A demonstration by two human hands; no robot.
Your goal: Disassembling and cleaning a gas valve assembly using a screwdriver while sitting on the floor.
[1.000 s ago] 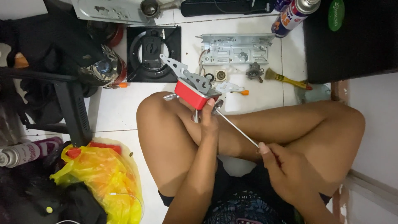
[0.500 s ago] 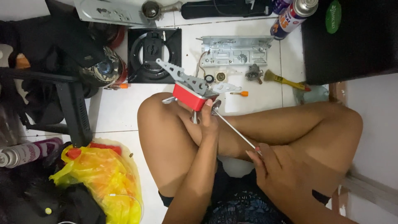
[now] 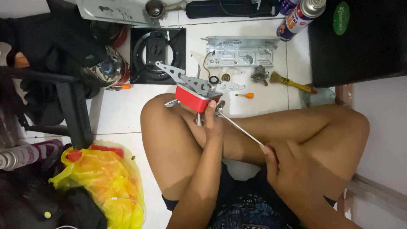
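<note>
- I see my left hand point(image 3: 212, 123) clenched around the underside of the small red camping stove point(image 3: 193, 96), holding it up over my left knee, above the white tiled floor point(image 3: 114, 110); its grey toothed pot arms fan out on top.
- My right hand point(image 3: 282, 163) has its fingers point(image 3: 267, 149) pinched on the near end of a long thin screwdriver point(image 3: 239, 127), the far tip meeting a round metal fitting just beside the stove's body.
- The shaft is long and gripped only at the back, so I judge the tip could skid off the fitting and jab my left thumb, which sits right next to it.
- The stove rests in one hand with nothing under it; a hard twist could turn it in the grip or tip it onto the floor.
- If a screw comes free, it could drop between my crossed legs or roll off among the loose parts near the grey metal plate point(image 3: 239, 51) and the yellow brush point(image 3: 292, 82).
- The toothed arms point outward, and a slip could rake them against my knee.
- The orange-handled small screwdriver point(image 3: 246, 96) lies on the floor just beyond the stove, easy to knock.
</note>
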